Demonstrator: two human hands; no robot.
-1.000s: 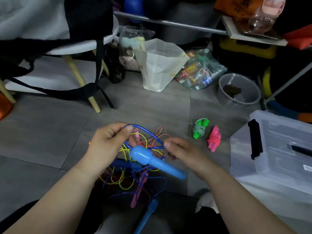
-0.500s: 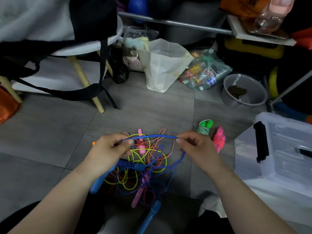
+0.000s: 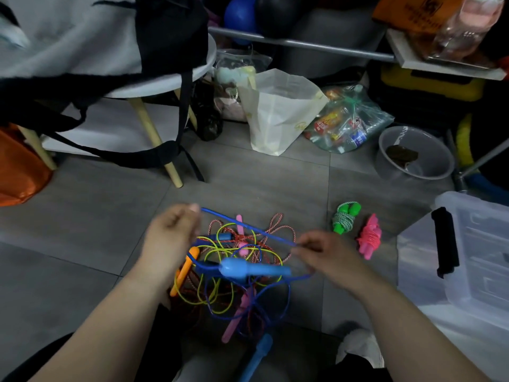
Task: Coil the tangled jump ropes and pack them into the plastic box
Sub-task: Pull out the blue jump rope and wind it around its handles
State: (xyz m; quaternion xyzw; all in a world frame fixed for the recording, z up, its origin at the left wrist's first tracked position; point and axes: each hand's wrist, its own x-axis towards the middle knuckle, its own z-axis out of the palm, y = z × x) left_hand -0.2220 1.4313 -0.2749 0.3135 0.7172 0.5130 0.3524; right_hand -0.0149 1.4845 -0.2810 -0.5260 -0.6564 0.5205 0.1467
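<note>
A person's left grip [image 3: 170, 235] and right grip [image 3: 325, 255], both motion-blurred, each pinch a thin blue jump rope [image 3: 248, 228]. Its cord is stretched straight between them, slanting from upper left to lower right. A light blue handle [image 3: 253, 270] hangs below the cord, long axis running left to right. Underneath, a tangle of ropes [image 3: 214, 299] in yellow, red-white, pink and orange lies on the grey floor tiles [image 3: 82, 244]. A coiled green rope [image 3: 344, 219] and a coiled pink rope [image 3: 369, 238] lie between the tangle and the clear plastic box [image 3: 473, 257] at the right edge. Floor tiles stretch left and ahead to a cream bag [image 3: 278, 111].
</note>
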